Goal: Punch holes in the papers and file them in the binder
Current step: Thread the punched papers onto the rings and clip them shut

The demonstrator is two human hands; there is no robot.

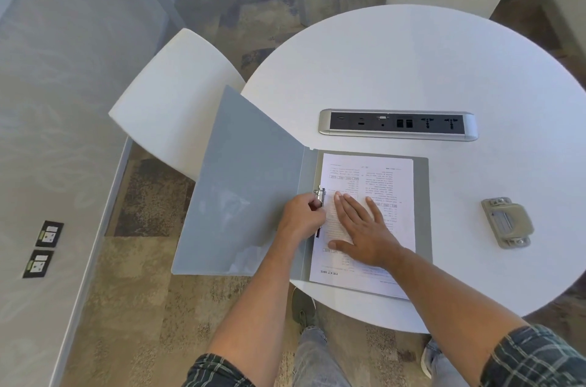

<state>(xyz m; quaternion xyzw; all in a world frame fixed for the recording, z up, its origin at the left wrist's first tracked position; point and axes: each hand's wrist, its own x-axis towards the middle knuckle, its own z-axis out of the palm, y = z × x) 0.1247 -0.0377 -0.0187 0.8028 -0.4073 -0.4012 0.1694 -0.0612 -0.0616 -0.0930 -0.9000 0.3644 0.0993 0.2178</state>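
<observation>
- Two hands at work, both on the open binder [423, 212], right at the near edge of the round white table [412, 69].
- The left hand [301, 218] is curled over the metal clip [320, 193] at the spine, fingers pinched around its lower part; a thin dark piece shows below the knuckles, too small to make out.
- The right hand [364, 228] lies flat and spread, palm down, pressing the papers [380, 184], gripping nothing.
- The papers sit on the binder's back half, directly under the right hand, left edge up against the clip. It looks like one neat stack; how many sheets I cannot tell. The printed text reads upside down from here.
- One binder, grey, opened wide: its front cover [247, 190] swings out to the left of the left hand, hanging past the table edge over the floor.
- One hole punch [507, 222], grey, sits well to the right of the right hand, apart from the binder, nothing touching it.
- One socket strip [398, 125], silver with a dark face, lies beyond both hands, set in the table just past the binder's far edge.
- One white chair [171, 101] stands off to the left, beyond the open cover.
- Two wall outlets [44, 248] sit far left, low on the wall.
- Plaid sleeves [539, 358] are rolled up above both forearms.
</observation>
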